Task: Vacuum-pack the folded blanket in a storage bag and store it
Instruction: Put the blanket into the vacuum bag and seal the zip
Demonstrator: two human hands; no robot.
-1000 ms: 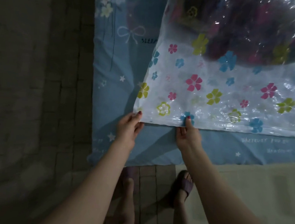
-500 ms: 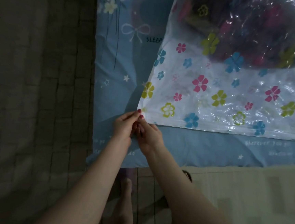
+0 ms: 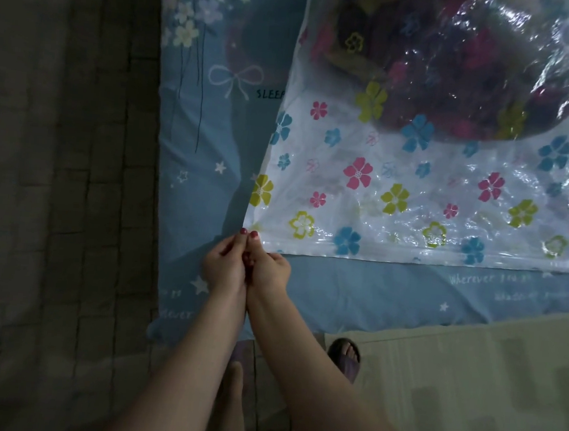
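A clear plastic storage bag (image 3: 398, 191) printed with coloured flowers lies flat on a blue bed sheet (image 3: 205, 160). A dark folded blanket (image 3: 454, 65) with red and yellow patches shows through the bag's far part. My left hand (image 3: 225, 265) and my right hand (image 3: 269, 270) are pressed together at the bag's near left corner. Both pinch the sealing strip along the near edge (image 3: 410, 255), with thumbs on top.
The blue sheet has stars, a bow and printed words. A dark quilted cover (image 3: 54, 195) lies on the left. A pale mat (image 3: 467, 386) is on the floor at the right, and my feet in sandals (image 3: 344, 356) stand on tiles below.
My right hand slid left along the bag's near edge, from about a hand's width away, until it met my left hand at the corner. The left hand stayed at the corner.
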